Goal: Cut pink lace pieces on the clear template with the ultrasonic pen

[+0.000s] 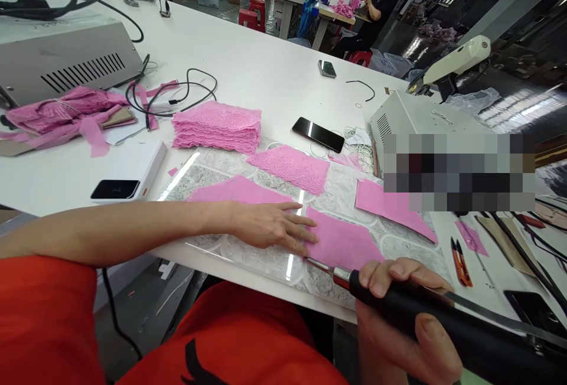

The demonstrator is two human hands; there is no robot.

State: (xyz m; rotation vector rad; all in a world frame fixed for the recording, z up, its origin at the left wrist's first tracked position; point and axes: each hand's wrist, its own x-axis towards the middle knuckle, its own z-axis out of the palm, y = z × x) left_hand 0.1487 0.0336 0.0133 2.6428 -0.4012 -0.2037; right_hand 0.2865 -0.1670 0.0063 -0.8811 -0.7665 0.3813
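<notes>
My left hand (272, 225) lies flat with fingers stretched out, pressing a pink fabric piece (341, 243) onto a glass plate (248, 255) at the table's front edge. My right hand (398, 314) is wrapped round the black handle of a cutting tool (443, 320); the tool's thin metal tip (321, 266) touches the near edge of that pink piece. A second pink piece (237, 191) lies under my left wrist. A pink lace piece (290, 166) rests further back on the glass.
A stack of pink lace (217, 126) stands behind the glass. A black phone (318, 134), a white power bank (128, 175), cables, two grey machine boxes (62, 60) and orange snips (460, 262) lie around. Another pink piece (390, 205) lies at the right. A person sits at a far sewing machine.
</notes>
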